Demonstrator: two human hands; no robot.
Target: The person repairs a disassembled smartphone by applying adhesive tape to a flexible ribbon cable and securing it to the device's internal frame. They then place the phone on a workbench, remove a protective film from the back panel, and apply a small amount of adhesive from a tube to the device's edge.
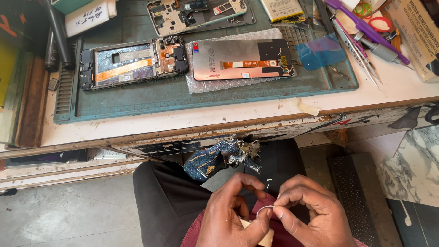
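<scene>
Thin white strip (264, 210) pinched between both hands, below table edge (183, 132).

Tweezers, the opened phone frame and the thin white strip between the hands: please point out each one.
tweezers (361, 57), head view, on the middle of the metal arms.
opened phone frame (132, 63), head view, on the orange flex cable.
thin white strip (264, 209), head view, on its curved loop between the two hands' fingertips.

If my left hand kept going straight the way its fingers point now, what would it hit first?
Most likely the right hand. The left hand points its fingertips rightward at it, and the two already pinch a thin whitish strip between them, so hardly any gap shows, though depth is unclear.
</scene>
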